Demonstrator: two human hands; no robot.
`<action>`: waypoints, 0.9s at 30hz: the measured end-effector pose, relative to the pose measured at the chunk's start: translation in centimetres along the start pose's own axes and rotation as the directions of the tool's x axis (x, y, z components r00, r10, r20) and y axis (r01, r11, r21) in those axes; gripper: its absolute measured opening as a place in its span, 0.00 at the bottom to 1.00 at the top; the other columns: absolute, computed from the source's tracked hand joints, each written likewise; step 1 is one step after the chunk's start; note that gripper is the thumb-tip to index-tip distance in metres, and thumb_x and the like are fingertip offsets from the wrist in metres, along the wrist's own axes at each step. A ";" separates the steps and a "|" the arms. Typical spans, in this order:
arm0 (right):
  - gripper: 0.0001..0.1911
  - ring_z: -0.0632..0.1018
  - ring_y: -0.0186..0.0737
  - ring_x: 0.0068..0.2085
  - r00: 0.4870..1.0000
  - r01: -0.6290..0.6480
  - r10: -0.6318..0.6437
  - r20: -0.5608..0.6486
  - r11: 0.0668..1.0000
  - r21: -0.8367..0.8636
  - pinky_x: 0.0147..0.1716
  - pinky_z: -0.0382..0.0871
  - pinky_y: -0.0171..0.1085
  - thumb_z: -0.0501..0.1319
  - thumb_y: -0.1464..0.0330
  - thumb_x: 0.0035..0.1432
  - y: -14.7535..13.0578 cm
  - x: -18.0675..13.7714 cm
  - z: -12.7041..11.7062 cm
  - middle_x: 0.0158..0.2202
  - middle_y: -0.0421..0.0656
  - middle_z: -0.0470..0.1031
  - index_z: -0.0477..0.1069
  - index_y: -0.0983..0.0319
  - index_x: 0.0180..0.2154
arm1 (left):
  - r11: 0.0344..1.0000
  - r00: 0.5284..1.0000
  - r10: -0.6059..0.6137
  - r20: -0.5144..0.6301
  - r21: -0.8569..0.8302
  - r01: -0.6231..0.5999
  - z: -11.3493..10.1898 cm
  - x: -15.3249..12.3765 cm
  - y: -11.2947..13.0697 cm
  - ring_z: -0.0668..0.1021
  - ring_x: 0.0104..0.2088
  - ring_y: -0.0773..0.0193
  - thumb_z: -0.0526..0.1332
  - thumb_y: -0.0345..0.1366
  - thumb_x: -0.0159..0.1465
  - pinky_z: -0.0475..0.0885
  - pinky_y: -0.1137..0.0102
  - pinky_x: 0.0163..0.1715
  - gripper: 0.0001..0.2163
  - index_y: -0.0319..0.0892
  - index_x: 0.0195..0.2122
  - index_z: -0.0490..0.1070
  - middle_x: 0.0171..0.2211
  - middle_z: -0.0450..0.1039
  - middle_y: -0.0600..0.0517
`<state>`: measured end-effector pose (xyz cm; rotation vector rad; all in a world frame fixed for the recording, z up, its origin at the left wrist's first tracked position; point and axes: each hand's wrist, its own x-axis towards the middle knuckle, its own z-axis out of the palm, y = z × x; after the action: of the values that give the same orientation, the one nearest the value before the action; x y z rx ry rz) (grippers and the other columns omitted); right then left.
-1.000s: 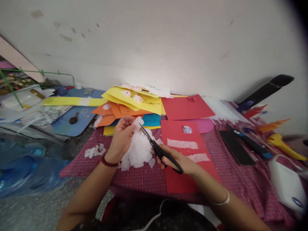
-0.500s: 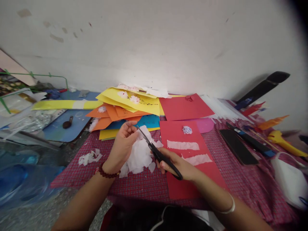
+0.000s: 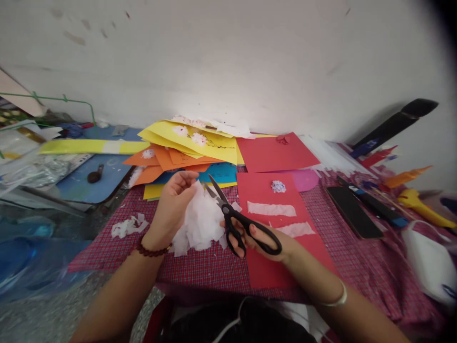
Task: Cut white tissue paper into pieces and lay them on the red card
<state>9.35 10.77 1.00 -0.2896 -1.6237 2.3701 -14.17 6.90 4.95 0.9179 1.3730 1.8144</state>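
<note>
My right hand (image 3: 262,236) grips black-handled scissors (image 3: 235,221) by the finger loops, their blades apart and pointing up and left. My left hand (image 3: 174,200) is closed in a pinch on a thin piece of white tissue paper (image 3: 195,189), just left of the blade tips. Below and behind it lies a loose pile of white tissue pieces (image 3: 203,228), so the piece's outline is hard to separate. Beside my right wrist, a red sheet (image 3: 266,269) bears two pale pink strips (image 3: 271,208) and a small speckled white cluster (image 3: 278,186).
Yellow, orange and blue sheets (image 3: 221,172) are stacked at the back, near another red sheet (image 3: 276,155). White scraps (image 3: 128,226) lie on the left of the checked cloth (image 3: 200,274). A dark phone (image 3: 353,212), a cutter (image 3: 378,205) and a yellow glue gun (image 3: 423,205) are at right.
The scissors have swung open and turned so both loops show. The left hand has shifted slightly left and up, and the whole view has tilted a little.
</note>
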 end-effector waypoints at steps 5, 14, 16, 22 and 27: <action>0.35 0.72 0.34 0.30 1.000 0.006 -0.008 0.023 0.995 0.098 0.31 0.61 0.36 0.55 0.42 0.63 0.7 0.1 -0.3 0.35 0.43 0.70 0.66 0.64 0.56 | 0.860 0.940 0.320 0.122 0.378 -0.342 -0.7 -0.3 0.3 0.75 0.47 0.58 0.62 0.29 0.55 0.69 0.62 0.50 0.06 0.43 0.35 0.72 0.41 0.72 0.49; 0.29 0.72 0.32 0.31 0.996 0.015 -0.027 -0.083 0.989 -0.147 0.34 0.66 0.35 0.60 0.47 0.63 -0.7 -0.1 1.1 0.35 0.42 0.68 0.65 0.65 0.50 | 0.086 0.575 0.649 0.497 0.704 -0.705 0.7 -2.8 0.3 0.76 0.36 0.57 0.66 0.30 0.58 0.66 0.59 0.43 0.03 0.44 0.33 0.74 0.32 0.76 0.50; 0.28 0.72 0.32 0.31 0.996 0.007 -0.021 -0.089 0.988 -0.156 0.33 0.66 0.35 0.60 0.48 0.63 -0.7 -0.1 1.2 0.35 0.42 0.68 0.65 0.66 0.48 | 0.023 0.538 0.657 0.528 0.700 -0.714 0.8 -2.8 0.0 0.76 0.35 0.57 0.65 0.28 0.59 0.66 0.60 0.42 0.04 0.44 0.31 0.73 0.30 0.76 0.51; 0.30 0.72 0.31 0.30 0.996 -0.010 -0.004 -0.087 0.987 -0.158 0.32 0.67 0.34 0.60 0.47 0.63 -0.8 -0.3 1.1 0.35 0.42 0.68 0.65 0.66 0.51 | 0.068 0.585 0.678 0.445 0.754 -0.653 0.3 -1.5 -0.6 0.75 0.35 0.56 0.64 0.29 0.57 0.66 0.59 0.42 0.05 0.45 0.28 0.70 0.30 0.76 0.50; 0.31 0.73 0.32 0.30 0.999 0.045 -0.046 0.003 0.996 0.073 0.31 0.65 0.34 0.61 0.47 0.62 -0.4 -0.3 0.7 0.34 0.42 0.71 0.67 0.66 0.52 | 0.439 0.772 0.629 0.094 0.776 -0.453 -1.3 0.5 -0.3 0.75 0.34 0.58 0.62 0.27 0.55 0.68 0.62 0.42 0.05 0.43 0.26 0.67 0.28 0.71 0.52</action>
<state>9.42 10.16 1.60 -0.2312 -1.5248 2.3913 -15.50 6.71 4.44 1.8530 2.2822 1.7649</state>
